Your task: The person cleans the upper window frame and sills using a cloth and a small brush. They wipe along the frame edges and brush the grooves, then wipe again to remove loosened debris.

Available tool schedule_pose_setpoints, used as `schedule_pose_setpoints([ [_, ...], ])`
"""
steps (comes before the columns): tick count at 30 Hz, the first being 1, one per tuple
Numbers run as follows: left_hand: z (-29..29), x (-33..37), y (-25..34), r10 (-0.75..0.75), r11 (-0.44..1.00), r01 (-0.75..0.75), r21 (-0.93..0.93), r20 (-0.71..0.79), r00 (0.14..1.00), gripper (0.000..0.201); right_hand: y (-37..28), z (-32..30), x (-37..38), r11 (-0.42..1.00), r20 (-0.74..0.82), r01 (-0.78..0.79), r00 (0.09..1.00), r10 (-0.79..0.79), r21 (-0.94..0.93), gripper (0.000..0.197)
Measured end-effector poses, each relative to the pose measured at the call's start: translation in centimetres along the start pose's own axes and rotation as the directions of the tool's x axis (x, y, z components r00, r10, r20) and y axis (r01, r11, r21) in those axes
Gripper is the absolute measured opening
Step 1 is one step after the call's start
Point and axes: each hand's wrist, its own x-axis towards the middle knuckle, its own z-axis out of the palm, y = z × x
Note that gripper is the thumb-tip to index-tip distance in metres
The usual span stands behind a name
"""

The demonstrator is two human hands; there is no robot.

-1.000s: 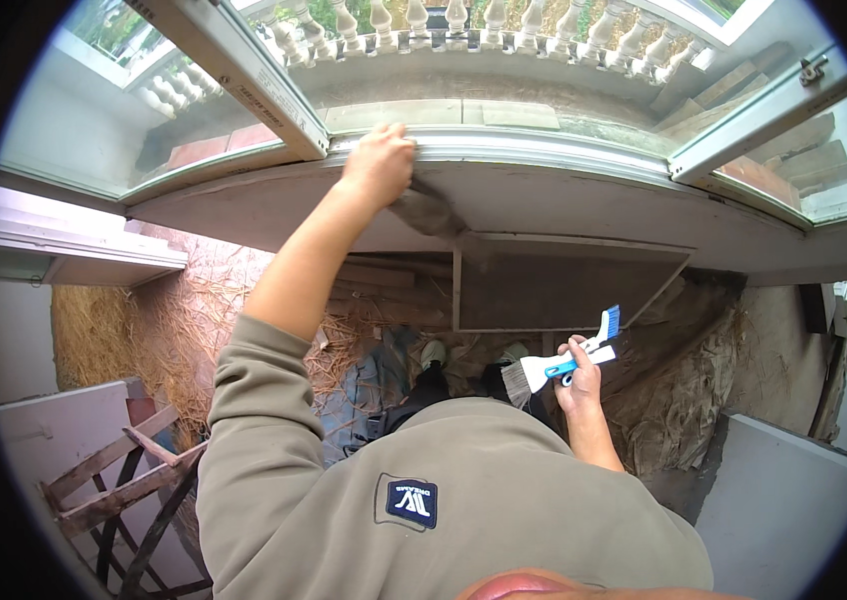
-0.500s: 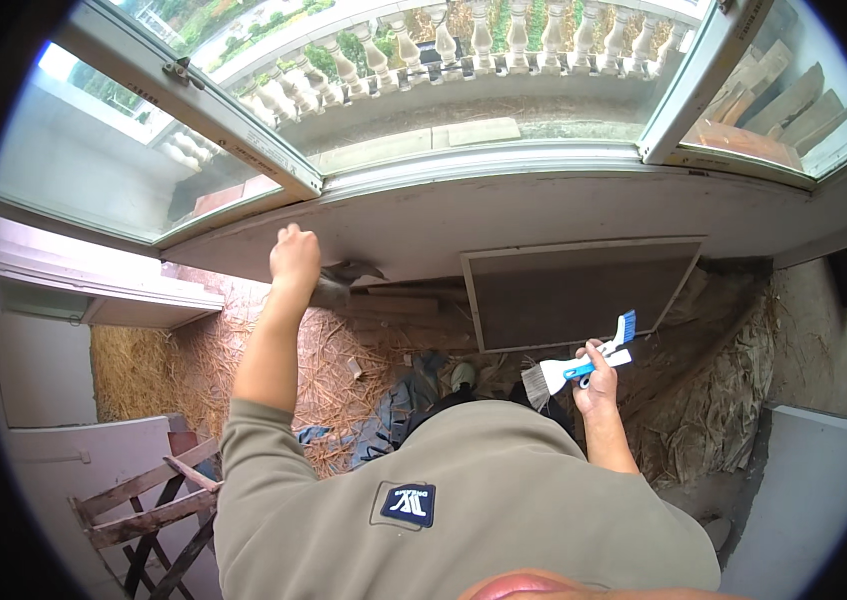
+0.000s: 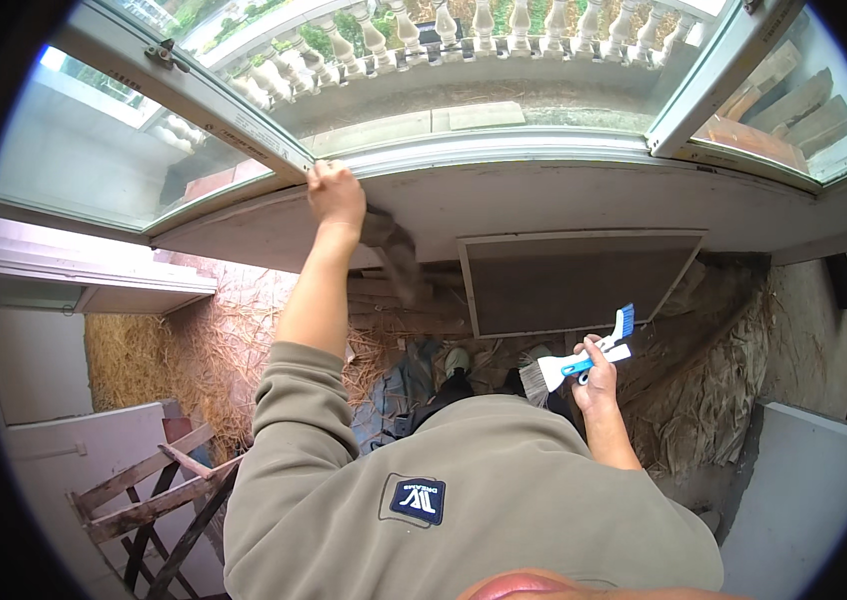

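Observation:
My left hand (image 3: 337,200) is closed at the corner where the window frame (image 3: 289,160) meets the sill. A dark greyish-brown rag (image 3: 392,248), blurred by motion, hangs from it against the wall below. My right hand (image 3: 598,385) grips two cleaning brushes together in front of my body. One is a white-and-blue brush (image 3: 554,371) with a fan of grey bristles pointing left. The other is a narrow white brush (image 3: 626,322) with blue bristles pointing up and to the right. My right fingers wrap round both handles.
A framed mesh screen (image 3: 584,280) leans against the wall under the sill. Straw and debris (image 3: 244,360) cover the floor at left, with crumpled sheeting (image 3: 714,400) at right. A wooden trestle (image 3: 159,490) stands at lower left. White panels (image 3: 809,500) flank me.
My left hand has moved right and up to the window frame's corner, and the rag has swung right with it. My right hand and the brushes have hardly moved.

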Motion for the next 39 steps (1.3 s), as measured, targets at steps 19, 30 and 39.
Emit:
schedule_pose_setpoints([
  [19, -3.5, -2.6, 3.6, 0.038, 0.4, 0.074, -0.914, 0.097, 0.995, 0.02, -2.5, 4.3, 1.6, 0.987, 0.202, 0.056, 0.979, -0.024, -0.153, 0.011],
  [30, -12.3, -12.4, 13.4, 0.043, -0.252, 0.363, -0.897, 0.365, 0.93, 0.01, -7.0, 16.8, 0.4, 0.99, 0.933, 0.001, 0.335, 0.131, -0.14, 0.026],
  [39, -15.4, -14.5, 13.8, 0.0, 0.64, -0.062, -0.766, -0.081, 0.997, 0.021, -6.2, 16.7, -0.4, 0.873, 0.889, 0.385, 0.446, 0.108, -0.299, 0.02],
])
